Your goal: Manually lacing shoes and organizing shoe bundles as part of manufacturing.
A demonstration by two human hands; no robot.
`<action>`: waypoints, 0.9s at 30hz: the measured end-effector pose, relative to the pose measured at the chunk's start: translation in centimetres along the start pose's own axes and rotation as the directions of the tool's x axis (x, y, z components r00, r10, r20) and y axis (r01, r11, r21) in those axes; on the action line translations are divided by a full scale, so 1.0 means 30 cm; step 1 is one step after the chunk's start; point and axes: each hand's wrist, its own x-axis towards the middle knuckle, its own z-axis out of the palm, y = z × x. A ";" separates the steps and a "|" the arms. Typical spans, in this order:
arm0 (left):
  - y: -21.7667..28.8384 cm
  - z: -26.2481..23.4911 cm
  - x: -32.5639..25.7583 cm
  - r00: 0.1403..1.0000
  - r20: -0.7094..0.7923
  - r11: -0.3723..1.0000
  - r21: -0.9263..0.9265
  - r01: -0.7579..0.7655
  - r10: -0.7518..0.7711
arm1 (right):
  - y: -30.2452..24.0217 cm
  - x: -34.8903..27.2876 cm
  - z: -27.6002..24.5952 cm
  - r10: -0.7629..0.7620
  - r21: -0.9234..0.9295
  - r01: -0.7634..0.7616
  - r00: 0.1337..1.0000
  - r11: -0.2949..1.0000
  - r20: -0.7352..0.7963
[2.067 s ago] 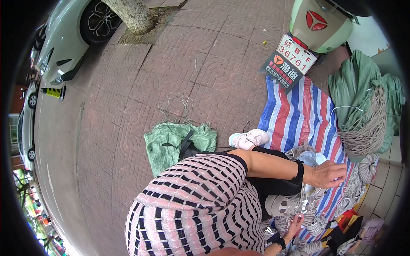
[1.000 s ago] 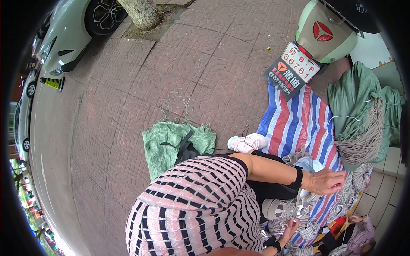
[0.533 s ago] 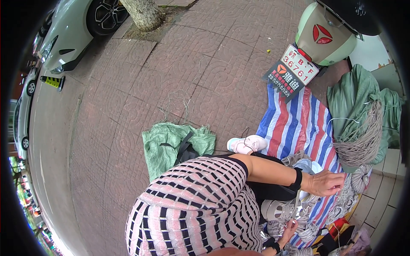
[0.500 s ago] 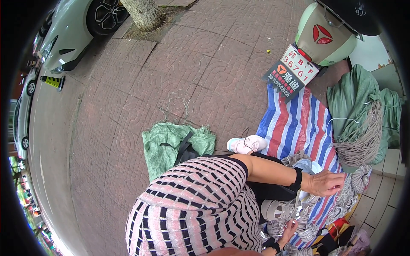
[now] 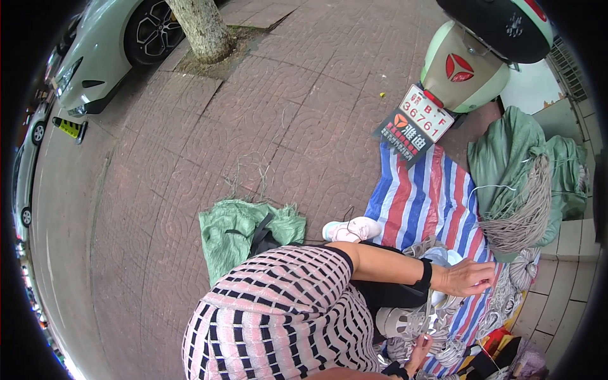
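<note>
Over the near part of the striped sheet (image 5: 415, 199), my right hand (image 5: 418, 353) has thumb and finger closed on the lower end of a pale strand (image 5: 430, 310); the rest of those fingers are too small to read. From my fingertips the strand runs up toward my left wrist, passing just beside a grey slotted piece (image 5: 394, 322) that sits against my dark trouser leg (image 5: 389, 292). My left hand (image 5: 467, 278) hangs above the middle of the sheet, its fingers bent and drawn together; whether anything thin is caught between them I cannot tell. Light-coloured cord bundles (image 5: 449, 353) lie just beside my right fingers, and more looped cord (image 5: 505, 301) lies past my left fingertips, toward the far edge of the sheet. Rounded pale-blue pieces (image 5: 437, 254) sit near my left wrist. Past the far edge, a long hank of beige cord (image 5: 527, 209) drapes over a green sack (image 5: 506, 149), well apart from both hands. My white-and-pink shoe (image 5: 351, 229) is at the near edge.
</note>
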 end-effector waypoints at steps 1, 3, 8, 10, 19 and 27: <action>0.004 0.001 -0.001 1.000 0.006 1.000 -0.001 0.014 -0.014 | -0.013 -0.011 0.008 -0.003 -0.010 0.003 1.000 1.000 -0.026; 0.008 0.006 -0.002 0.999 0.008 0.999 0.001 0.032 -0.032 | 0.011 0.007 0.003 -0.004 0.028 0.005 1.000 1.000 -0.011; 0.009 0.010 -0.003 0.999 0.024 0.999 -0.006 0.036 -0.036 | -0.006 -0.006 0.013 -0.020 0.083 0.021 1.000 0.996 -0.010; 0.005 0.009 -0.005 0.999 0.028 0.999 -0.011 0.037 -0.036 | 0.008 0.006 0.012 -0.038 0.081 0.039 0.999 0.996 -0.014; 0.017 0.028 0.028 0.999 0.046 0.998 -0.064 0.018 -0.015 | 0.019 -0.003 -0.014 -0.041 0.070 0.047 0.996 0.996 -0.082; -0.115 0.053 -0.040 0.833 -0.014 0.766 -0.402 0.501 -0.553 | 0.041 0.163 0.119 -0.156 0.043 0.166 0.970 0.985 -0.188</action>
